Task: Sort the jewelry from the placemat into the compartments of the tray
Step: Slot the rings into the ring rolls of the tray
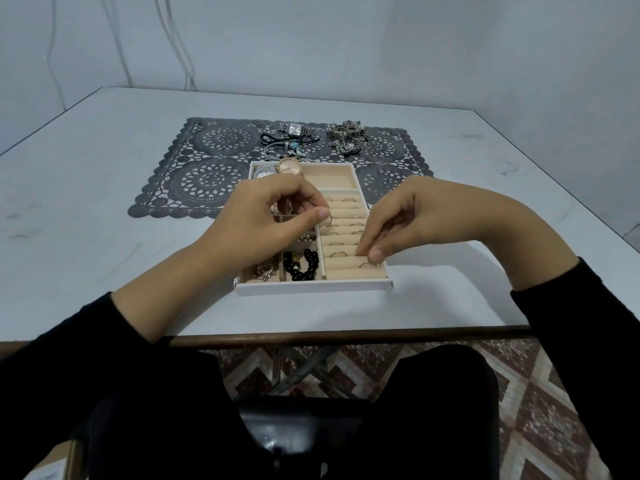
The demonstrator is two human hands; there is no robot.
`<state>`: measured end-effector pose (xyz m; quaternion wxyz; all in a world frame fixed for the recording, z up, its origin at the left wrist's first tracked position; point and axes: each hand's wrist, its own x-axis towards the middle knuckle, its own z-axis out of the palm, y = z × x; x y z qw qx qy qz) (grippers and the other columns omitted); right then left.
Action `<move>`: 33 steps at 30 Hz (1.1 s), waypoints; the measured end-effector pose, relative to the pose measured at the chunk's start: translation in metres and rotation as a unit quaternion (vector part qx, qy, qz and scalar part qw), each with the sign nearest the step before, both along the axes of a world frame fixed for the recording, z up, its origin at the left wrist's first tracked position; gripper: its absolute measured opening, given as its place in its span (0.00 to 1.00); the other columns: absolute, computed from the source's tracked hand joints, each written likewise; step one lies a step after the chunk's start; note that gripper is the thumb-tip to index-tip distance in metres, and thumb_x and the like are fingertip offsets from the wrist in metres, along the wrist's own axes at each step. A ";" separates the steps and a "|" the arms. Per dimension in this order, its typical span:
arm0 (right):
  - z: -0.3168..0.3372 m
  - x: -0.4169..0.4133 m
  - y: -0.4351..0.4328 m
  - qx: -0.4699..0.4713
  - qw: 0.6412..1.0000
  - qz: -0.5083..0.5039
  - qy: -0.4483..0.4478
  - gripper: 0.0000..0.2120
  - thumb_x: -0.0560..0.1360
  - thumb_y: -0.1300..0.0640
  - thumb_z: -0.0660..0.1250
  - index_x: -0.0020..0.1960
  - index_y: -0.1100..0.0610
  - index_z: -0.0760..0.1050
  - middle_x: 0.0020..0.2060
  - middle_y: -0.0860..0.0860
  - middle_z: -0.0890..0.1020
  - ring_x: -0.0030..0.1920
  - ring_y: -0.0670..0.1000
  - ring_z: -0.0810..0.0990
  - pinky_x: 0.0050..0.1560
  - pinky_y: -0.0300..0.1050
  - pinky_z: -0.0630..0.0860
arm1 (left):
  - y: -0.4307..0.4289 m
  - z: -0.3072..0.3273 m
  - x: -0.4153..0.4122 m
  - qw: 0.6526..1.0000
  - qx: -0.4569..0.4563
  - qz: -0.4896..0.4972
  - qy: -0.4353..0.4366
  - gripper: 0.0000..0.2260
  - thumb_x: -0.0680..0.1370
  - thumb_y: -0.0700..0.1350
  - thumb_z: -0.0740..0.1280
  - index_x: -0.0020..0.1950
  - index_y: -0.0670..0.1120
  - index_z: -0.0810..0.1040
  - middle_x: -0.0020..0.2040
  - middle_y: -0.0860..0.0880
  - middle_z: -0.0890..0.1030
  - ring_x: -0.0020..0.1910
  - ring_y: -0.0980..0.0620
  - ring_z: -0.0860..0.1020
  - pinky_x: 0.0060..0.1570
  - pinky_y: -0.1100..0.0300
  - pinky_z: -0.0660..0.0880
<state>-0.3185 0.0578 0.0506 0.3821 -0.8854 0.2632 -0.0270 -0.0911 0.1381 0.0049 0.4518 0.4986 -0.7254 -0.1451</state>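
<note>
Pinching a thin gold ring (325,220) above the middle of the white tray with beige padded compartments (311,289), the left hand (273,216) hovers. The right hand (408,220) pinches a second ring (364,264), seated in the near-right slot.

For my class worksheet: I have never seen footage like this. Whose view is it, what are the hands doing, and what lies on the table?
No machine here: a person wears one camera on the head, looking down at their own bare hands. The left hand pinches a thin ring above the tray. The right hand pinches a second ring at the nearest ring slot. The tray holds a black bead bracelet and watches. A silver watch and tangled chains lie on the placemat.
</note>
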 end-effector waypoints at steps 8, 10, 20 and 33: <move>-0.033 -0.004 -0.056 0.006 0.941 -0.235 -0.244 0.10 0.75 0.57 0.69 0.55 0.57 0.81 0.48 0.54 0.85 0.50 0.51 0.83 0.54 0.42 0.78 | -0.002 0.003 -0.005 0.998 -0.011 -0.063 -0.026 0.03 0.75 0.42 0.74 0.46 0.43 0.83 0.41 0.52 0.83 0.42 0.54 0.81 0.42 0.63 0.78; -0.045 0.002 -0.069 -0.086 0.922 -0.314 -0.211 0.09 0.76 0.54 0.68 0.55 0.52 0.81 0.48 0.48 0.84 0.48 0.45 0.82 0.51 0.35 0.75 | -0.003 0.004 -0.006 0.996 -0.007 -0.084 -0.035 0.03 0.74 0.41 0.74 0.46 0.43 0.84 0.42 0.52 0.83 0.43 0.53 0.81 0.42 0.59 0.79; -0.066 0.015 -0.075 -0.286 0.911 -0.295 -0.047 0.16 0.79 0.53 0.62 0.64 0.60 0.75 0.59 0.55 0.80 0.59 0.54 0.76 0.52 0.37 0.66 | -0.006 0.001 -0.009 0.982 0.016 -0.148 -0.113 0.04 0.74 0.46 0.76 0.46 0.48 0.85 0.40 0.56 0.83 0.42 0.52 0.81 0.41 0.51 0.78; -0.066 0.013 -0.075 -0.283 0.917 -0.279 -0.010 0.17 0.80 0.52 0.59 0.64 0.59 0.74 0.59 0.55 0.80 0.59 0.55 0.75 0.53 0.41 0.66 | -0.006 0.004 -0.005 0.967 0.059 -0.202 -0.145 0.05 0.76 0.44 0.72 0.50 0.49 0.86 0.46 0.55 0.84 0.47 0.52 0.82 0.47 0.50 0.78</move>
